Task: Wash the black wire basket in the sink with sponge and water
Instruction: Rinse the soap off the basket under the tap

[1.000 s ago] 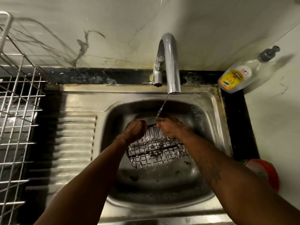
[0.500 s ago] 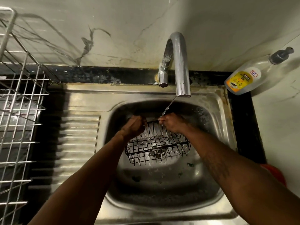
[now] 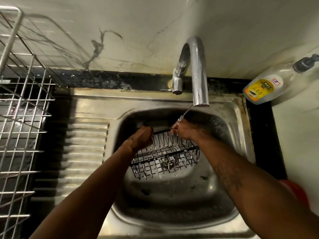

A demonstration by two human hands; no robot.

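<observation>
The black wire basket (image 3: pixel 165 156) hangs tilted over the steel sink bowl (image 3: pixel 229 128), with foam on its wires. My left hand (image 3: pixel 142 138) grips the far rim at its left end. At the right end of that rim, my right hand (image 3: pixel 185 131) holds on, and the thin stream from the chrome tap (image 3: pixel 198 73) lands on it. No sponge shows in view.
A silver wire dish rack (image 3: pixel 22 118) stands at the left beside the ribbed drainboard (image 3: pixel 86 152). A dish soap bottle (image 3: pixel 269 85) leans in the back right corner. A red object (image 3: pixel 296 192) sits at the right, behind my forearm. Small scraps lie in the bowl.
Both hands have lifted the basket's far rim toward the tap; the basket now tilts more steeply. The view has shifted, so the tap appears further right.
</observation>
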